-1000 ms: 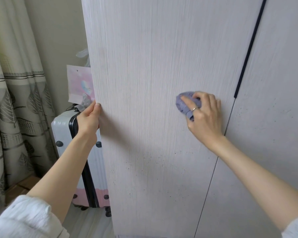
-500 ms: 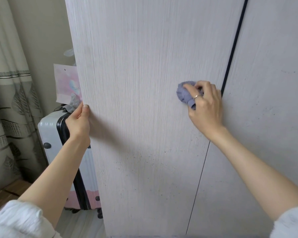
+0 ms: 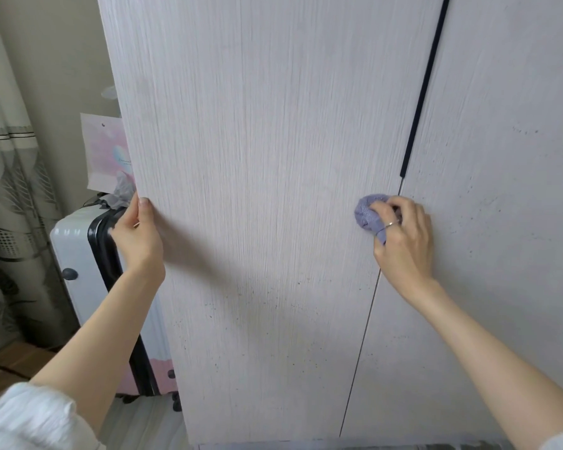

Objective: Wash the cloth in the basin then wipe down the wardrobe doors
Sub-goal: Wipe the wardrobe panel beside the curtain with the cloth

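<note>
A: While the left door [image 3: 257,206] is standing ajar, what is each hand doing?

B: Item one: left hand [image 3: 137,235], gripping the door's free left edge, thumb lying on the front face, fingers wrapping behind and out of sight. Item two: right hand [image 3: 403,241], fingers curling round a bunched lilac cloth [image 3: 368,212] and pressing it against the left door at its right edge, just below the lower end of the dark handle strip [image 3: 423,89]. A thin ring [image 3: 391,224] is showing on one finger.

A: And the neighbouring panel?

B: Item three: right door [image 3: 507,190], pale grey, carrying small dark specks; the seam is running down between the two doors under the right hand.

A: Anything lettered or branded?

B: Item four: pink and white card [image 3: 106,151] hanging beside the left door's edge, bearing a line of print too small to read. Item five: white suitcase [image 3: 75,254] with a black band and a pink lower portion, standing behind the left hand. Item six: patterned curtain [image 3: 7,190] hanging at the far left. No brand is legible anywhere.
</note>
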`<state>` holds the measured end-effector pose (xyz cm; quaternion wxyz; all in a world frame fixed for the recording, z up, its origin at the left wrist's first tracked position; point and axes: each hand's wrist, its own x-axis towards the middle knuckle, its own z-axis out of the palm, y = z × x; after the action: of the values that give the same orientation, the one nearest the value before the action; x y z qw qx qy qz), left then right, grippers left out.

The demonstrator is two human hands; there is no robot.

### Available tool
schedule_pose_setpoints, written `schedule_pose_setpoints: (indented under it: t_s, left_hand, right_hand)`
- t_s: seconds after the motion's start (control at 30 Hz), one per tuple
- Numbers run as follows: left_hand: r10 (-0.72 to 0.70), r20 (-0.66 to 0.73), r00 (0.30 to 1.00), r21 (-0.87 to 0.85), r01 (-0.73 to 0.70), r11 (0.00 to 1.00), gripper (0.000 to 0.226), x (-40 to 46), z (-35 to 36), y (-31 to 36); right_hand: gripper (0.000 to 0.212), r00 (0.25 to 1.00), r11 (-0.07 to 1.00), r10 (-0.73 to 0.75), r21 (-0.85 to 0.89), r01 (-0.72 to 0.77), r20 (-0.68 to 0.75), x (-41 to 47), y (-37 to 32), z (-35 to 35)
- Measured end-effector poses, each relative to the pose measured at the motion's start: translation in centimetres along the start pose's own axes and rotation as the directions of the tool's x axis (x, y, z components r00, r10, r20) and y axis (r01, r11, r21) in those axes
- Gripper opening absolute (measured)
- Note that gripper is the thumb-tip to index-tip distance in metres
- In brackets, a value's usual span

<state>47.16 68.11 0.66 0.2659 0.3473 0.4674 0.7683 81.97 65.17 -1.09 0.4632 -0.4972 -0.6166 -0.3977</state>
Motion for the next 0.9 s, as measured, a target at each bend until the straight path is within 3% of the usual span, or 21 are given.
schedule_pose_setpoints:
  t_s: [0.1,0.27,0.37,0.47,0.53,0.63,0.73,0.8,0.9]
  left_hand:
    - [0.021,-0.004,1.000,0.018,-0.020,1.000,0.034,0.3,-0.1,-0.5]
    - [0.017,-0.006,1.000,0.026,-0.017,1.000,0.034,0.2,-0.3,-1.3]
    - [-0.007,-0.003,1.000,0.028,0.007,1.000,0.034,0.5,-0.6,-1.5]
    - [-0.040,-0.009,0.999,0.032,0.041,0.999,0.035,0.4,-1.0,-2.2]
    - [-0.053,-0.002,0.999,0.027,0.053,0.998,0.035,0.3,-1.2,-2.5]
    - [-0.080,0.027,0.996,0.044,0.079,0.996,0.034,0.4,-1.6,-2.8]
    - [-0.131,0.042,0.990,0.036,0.130,0.991,0.035,0.5,-2.2,-3.4]
    - [-0.157,0.036,0.987,0.014,0.156,0.988,0.036,0.5,-2.4,-3.7]
    - [-0.165,0.035,0.986,-0.009,0.165,0.986,0.037,0.5,-2.3,-4.2]
  right_hand:
    - [0.059,0.997,0.999,-0.002,0.043,-0.001,0.073,-4.5,0.0,0.6]
    - [0.078,0.914,0.991,-0.128,0.029,0.127,0.386,-11.5,0.3,0.4]
    - [0.068,0.920,0.992,-0.124,0.045,0.115,0.371,-9.2,0.5,0.0]
    - [0.061,0.971,0.988,0.116,0.077,-0.134,0.207,-6.2,-0.1,0.0]
    - [0.063,0.968,0.978,0.173,0.085,-0.191,0.182,-6.4,-1.0,0.3]
    - [0.070,0.946,0.998,0.002,0.059,-0.022,0.325,-11.0,-1.5,1.0]
    - [0.063,0.864,0.993,-0.121,0.044,0.114,0.489,-14.5,-1.3,1.3]
    - [0.064,0.869,0.991,-0.132,0.059,0.118,0.476,-13.6,-1.4,1.2]
    - [0.069,0.946,0.990,-0.010,0.137,-0.037,0.324,-9.9,-2.3,1.3]
